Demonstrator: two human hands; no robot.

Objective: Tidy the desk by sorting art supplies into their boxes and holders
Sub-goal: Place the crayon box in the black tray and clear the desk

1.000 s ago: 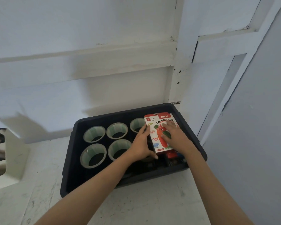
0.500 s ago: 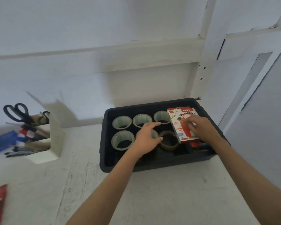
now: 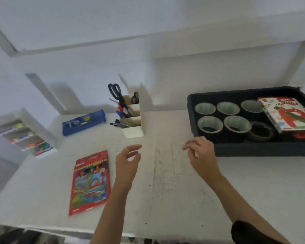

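Head view: the left hand and right hand hang loose and empty over the middle of the table. The red pencil pack lies flat near the front left edge — a quick, sloppy grab might push it off.

Both hands empty, fingers relaxed: left, right.
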